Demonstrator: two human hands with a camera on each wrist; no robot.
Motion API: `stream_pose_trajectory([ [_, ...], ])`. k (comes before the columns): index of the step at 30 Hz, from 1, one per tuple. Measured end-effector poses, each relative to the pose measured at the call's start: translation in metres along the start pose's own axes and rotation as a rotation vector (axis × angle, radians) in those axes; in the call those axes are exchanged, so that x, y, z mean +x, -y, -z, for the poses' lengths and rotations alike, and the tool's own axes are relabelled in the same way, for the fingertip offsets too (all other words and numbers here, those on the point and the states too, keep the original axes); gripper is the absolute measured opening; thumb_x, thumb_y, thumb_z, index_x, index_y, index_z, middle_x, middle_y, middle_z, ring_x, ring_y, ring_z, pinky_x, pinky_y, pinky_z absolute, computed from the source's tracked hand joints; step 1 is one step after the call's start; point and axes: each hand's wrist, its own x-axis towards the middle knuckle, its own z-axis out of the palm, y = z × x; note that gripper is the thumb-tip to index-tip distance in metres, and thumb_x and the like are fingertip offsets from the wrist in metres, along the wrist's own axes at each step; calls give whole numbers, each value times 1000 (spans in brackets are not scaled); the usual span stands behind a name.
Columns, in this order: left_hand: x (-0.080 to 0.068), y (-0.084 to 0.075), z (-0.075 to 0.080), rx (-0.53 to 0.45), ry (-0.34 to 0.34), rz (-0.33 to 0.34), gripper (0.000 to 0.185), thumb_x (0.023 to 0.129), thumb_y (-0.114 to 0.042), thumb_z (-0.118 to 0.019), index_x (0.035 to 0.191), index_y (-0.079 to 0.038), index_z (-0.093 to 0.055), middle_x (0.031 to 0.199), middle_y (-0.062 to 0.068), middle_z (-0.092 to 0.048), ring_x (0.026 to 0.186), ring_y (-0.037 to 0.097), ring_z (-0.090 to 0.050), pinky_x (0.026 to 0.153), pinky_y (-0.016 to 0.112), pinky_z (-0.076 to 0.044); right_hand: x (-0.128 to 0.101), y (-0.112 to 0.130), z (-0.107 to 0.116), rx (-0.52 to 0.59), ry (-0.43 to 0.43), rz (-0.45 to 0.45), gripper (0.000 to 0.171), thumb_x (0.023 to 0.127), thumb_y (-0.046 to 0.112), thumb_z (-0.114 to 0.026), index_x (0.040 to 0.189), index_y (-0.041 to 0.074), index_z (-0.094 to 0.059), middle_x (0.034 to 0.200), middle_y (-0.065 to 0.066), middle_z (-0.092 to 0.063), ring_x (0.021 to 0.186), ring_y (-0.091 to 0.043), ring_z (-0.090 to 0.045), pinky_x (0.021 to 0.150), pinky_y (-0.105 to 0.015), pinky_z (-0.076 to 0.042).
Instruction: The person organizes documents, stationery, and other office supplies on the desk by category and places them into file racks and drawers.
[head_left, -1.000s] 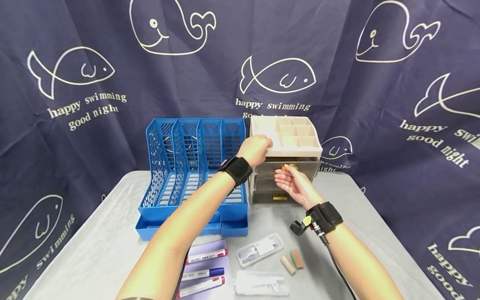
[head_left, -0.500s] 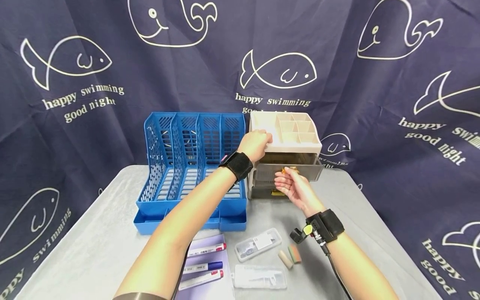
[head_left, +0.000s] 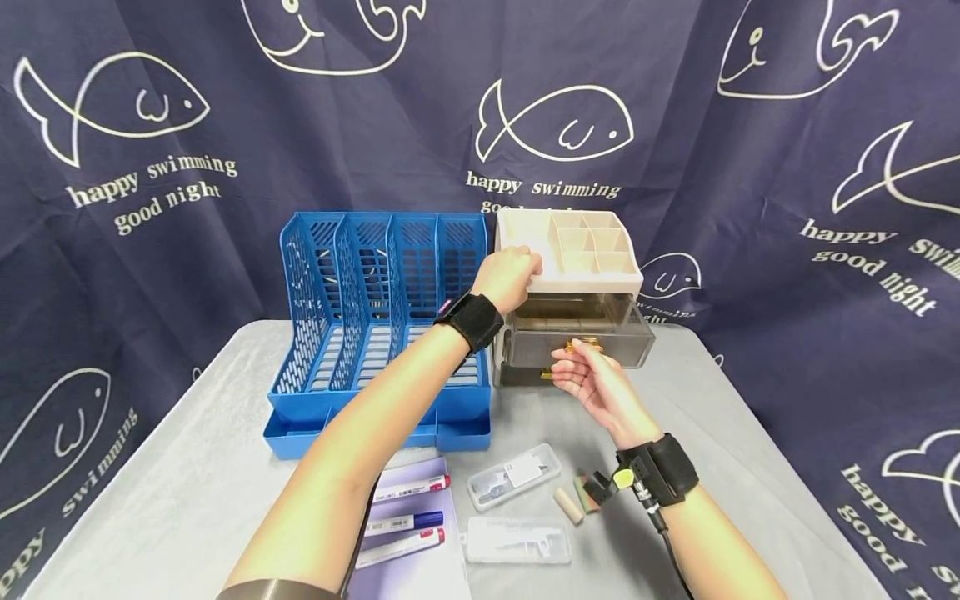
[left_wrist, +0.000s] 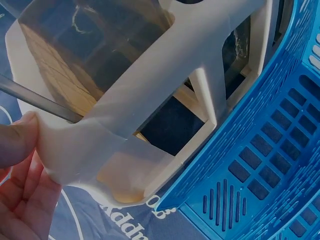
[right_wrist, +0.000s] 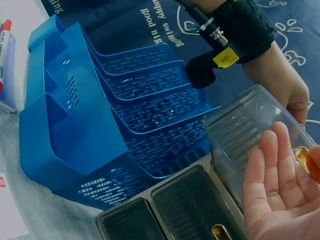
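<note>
My left hand grips the beige plastic drawer organizer's top edge; my right hand pinches the smoky translucent top drawer's gold handle.

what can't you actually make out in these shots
- Head view: the labels on the markers are too small to read.
- Head view: the right hand covers most of the top drawer handle.
- Left wrist view: the left hand is cut off by the frame edge.
- Lower drawers: contents hidden behind dark fronts.
</note>
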Motion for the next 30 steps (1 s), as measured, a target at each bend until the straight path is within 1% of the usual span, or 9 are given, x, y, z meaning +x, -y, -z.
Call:
stream_pose_trajectory([
  [5,3,-1,1,-2,18,-2,22,82,-3,-66,102,-11,-68,98,4,-66,92,21,-63,81,34,-51,-11,3,2,-29,5,11,36,101,21,-41,85,8,-71,74,-1,-70,69,-12,-66,69,-23,-54],
  [9,5,0,4,-6,31,10,22,82,-3,-66,101,-11,-69,99,4,-66,93,21,-63,81,34,-50,-16,3,4,-34,15,0,34,101,21,-42,87,9,-71,75,-1,-70,69,-11,-66,70,-23,-53],
  [16,6,1,4,-15,50,12,22,83,-3,-64,103,-11,-68,100,5,-66,94,22,-62,83,35,-49,-20,0,7,-35,24,-30,34,101,22,-42,89,9,-71,77,-2,-70,70,-11,-66,71,-23,-54],
  [20,7,0,5,-17,42,6,22,83,-3,-64,103,-10,-68,100,5,-66,93,22,-62,82,35,-50,-20,-1,9,-42,38,-21,33,101,23,-42,90,9,-70,79,-2,-70,71,-12,-66,71,-23,-54],
  [23,7,0,5,-19,45,4,22,83,-3,-64,103,-10,-68,100,5,-66,94,22,-62,82,35,-50,-21,-3,12,-65,73,-6,32,101,23,-43,92,9,-71,80,-2,-70,72,-11,-66,72,-23,-54],
  [25,7,0,5,-21,51,-2,22,84,-3,-63,104,-10,-68,100,5,-66,94,22,-62,83,35,-49,-23,-4,14,-107,86,-4,29,100,20,-45,92,10,-71,81,-2,-70,74,-11,-66,74,-24,-54],
  [26,7,0,6,-24,54,-4,22,84,-2,-63,104,-10,-68,100,5,-66,94,22,-62,83,35,-49,-25,-6,16,-145,90,-3,27,100,18,-46,94,9,-70,82,-2,-70,75,-11,-66,75,-24,-54],
  [28,6,1,7,-27,56,-7,22,83,-2,-63,103,-10,-68,100,5,-66,94,22,-62,83,35,-49,-28,-8,20,-267,91,-15,21,98,15,-49,97,7,-68,85,-3,-70,78,-12,-66,77,-26,-54],
  [30,5,1,8,-33,57,-7,22,83,-2,-63,103,-10,-69,100,5,-66,94,22,-63,83,35,-49,-33,-10,25,-451,101,-30,19,95,14,-53,102,2,-67,90,-5,-70,83,-14,-67,81,-29,-53],
])
